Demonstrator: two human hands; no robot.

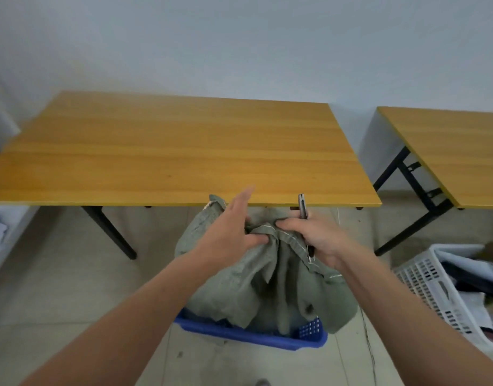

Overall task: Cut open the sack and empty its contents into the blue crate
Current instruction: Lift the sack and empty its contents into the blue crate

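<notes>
A grey-green woven sack point(256, 285) hangs upright over the blue crate point(248, 334) on the floor, its lower part inside the crate. My left hand point(231, 229) lies on the sack's bunched top, thumb pressed into the fabric, fingers stretched forward. My right hand point(315, 235) pinches the top hem of the sack and also holds a dark utility knife point(303, 208), whose end points up and away. The sack's contents are hidden.
A wooden table point(170, 151) with black legs stands just beyond the sack. A second table point(457, 151) stands at the right. A white perforated basket point(437, 291) with papers and dark items sits on the floor at the right. Tiled floor lies all around.
</notes>
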